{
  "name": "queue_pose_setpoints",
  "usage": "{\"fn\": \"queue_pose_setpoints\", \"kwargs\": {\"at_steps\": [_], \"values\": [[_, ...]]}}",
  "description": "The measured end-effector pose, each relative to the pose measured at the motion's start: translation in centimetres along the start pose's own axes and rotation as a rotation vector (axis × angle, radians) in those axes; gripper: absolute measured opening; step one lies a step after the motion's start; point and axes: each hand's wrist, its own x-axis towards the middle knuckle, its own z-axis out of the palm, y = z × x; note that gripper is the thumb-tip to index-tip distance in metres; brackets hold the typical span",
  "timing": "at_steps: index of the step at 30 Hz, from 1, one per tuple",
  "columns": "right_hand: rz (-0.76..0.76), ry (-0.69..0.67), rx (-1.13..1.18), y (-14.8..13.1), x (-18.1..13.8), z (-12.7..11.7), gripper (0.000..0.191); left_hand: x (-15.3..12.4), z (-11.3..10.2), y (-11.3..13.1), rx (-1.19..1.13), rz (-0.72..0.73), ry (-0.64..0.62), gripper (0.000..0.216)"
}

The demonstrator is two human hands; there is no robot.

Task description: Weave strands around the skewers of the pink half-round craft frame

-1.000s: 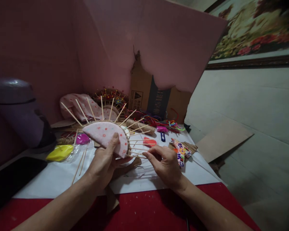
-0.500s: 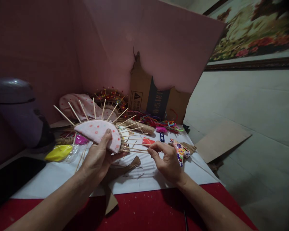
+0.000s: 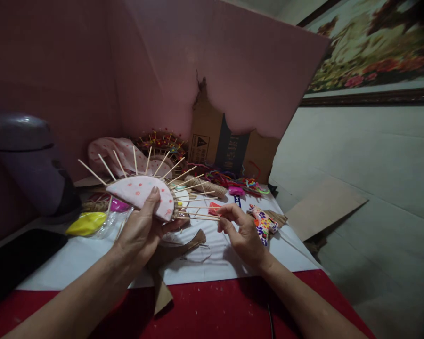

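My left hand (image 3: 146, 226) is closed round a half-moon piece (image 3: 136, 189) covered in pale cloth with red dots, its thumb flat on the front and fingers behind. Thin wooden sticks (image 3: 189, 177) fan out from the curved edge, the lowest ones pointing right. At the far end of these low sticks, my right hand (image 3: 242, 233) pinches a stick tip between thumb and fingers. Below the half-moon lies a torn curved strip of cardboard (image 3: 180, 247). A flower-patterned cloth shape (image 3: 265, 223) rests just beyond my right hand.
A tall cup (image 3: 31, 165) and a dark flat device (image 3: 24, 259) stand and lie at left. Near them are yellow clay (image 3: 86, 223) and dotted cloth (image 3: 109, 153). Behind are a twine roll (image 3: 210, 187), coloured pipe cleaners (image 3: 222, 178) and torn cardboard (image 3: 233, 146) against a pink panel.
The half-moon piece has shifted slightly left with my left hand, and its sticks have tilted a little. My right hand stays at the low stick ends, almost in place.
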Motion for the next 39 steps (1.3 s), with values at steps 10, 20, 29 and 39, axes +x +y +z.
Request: {"fn": "queue_pose_setpoints", "kwargs": {"at_steps": [10, 20, 29, 39], "values": [[-0.068, 0.069, -0.076, 0.8, 0.1, 0.2, 0.006, -0.2, 0.1, -0.2, 0.14, 0.09, -0.031, 0.009], [0.218, 0.067, 0.171, 1.3, 0.0, 1.4, 0.016, -1.0, 0.5, -1.2, 0.163, -0.206, -0.061, 0.018], [0.348, 0.033, 0.252, 1.7, -0.3, 2.1, 0.012, -1.9, 0.4, -3.0, 0.258, -0.305, -0.109, 0.02], [0.382, 0.005, 0.323, 1.2, -0.4, 2.2, 0.014, -2.2, 0.3, -3.5, 0.261, -0.44, -0.195, 0.026]]}}
